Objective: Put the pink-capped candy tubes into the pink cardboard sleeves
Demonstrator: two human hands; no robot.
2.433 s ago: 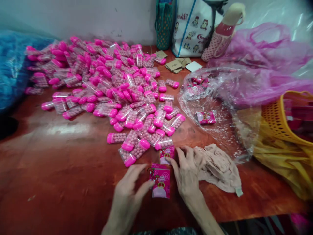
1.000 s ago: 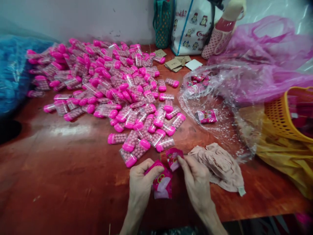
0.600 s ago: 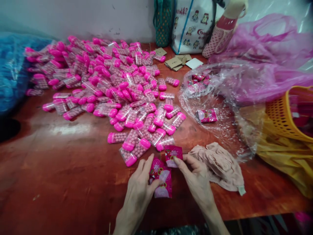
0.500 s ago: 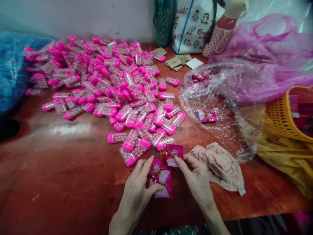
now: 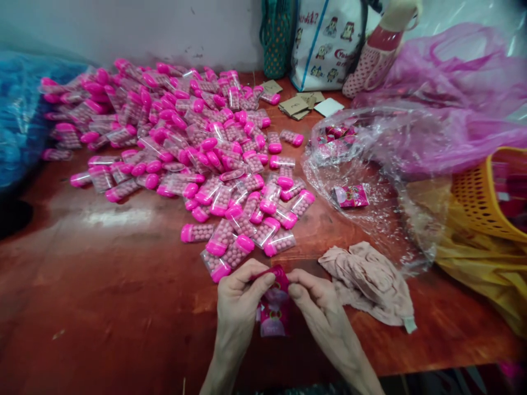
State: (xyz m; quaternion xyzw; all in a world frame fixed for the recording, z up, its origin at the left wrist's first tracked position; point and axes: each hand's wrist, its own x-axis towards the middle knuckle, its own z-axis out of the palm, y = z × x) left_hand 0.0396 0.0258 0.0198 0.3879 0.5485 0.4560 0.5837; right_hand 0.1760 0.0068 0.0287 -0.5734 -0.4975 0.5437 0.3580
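Note:
Small magenta printed packets [image 5: 275, 318] overlap in front of me, low in the head view; my fingers hide part of them. My left hand [image 5: 241, 293] is closed, thumb and forefinger pinching the upper left edge of a packet. On the opposite side, my right hand [image 5: 315, 302] pinches its upper right edge. Just beyond my hands lies a large heap of clear containers [image 5: 236, 219] with bright pink caps, filled with pale pink balls. How many packets overlap between my hands I cannot tell.
A crumpled beige cloth [image 5: 370, 282] lies right of my hands. Behind it, clear plastic [image 5: 382, 219] surrounds another magenta packet [image 5: 351, 196]. A yellow basket [image 5: 473, 192] stands at the right, cardboard pieces [image 5: 294, 106] at the back, a blue bag [image 5: 24, 120] at the left.
My right hand has brought its packet down and left, against the packets at my left hand. My left fingers have shifted to the packet's upper edge, and both hands now pinch close together.

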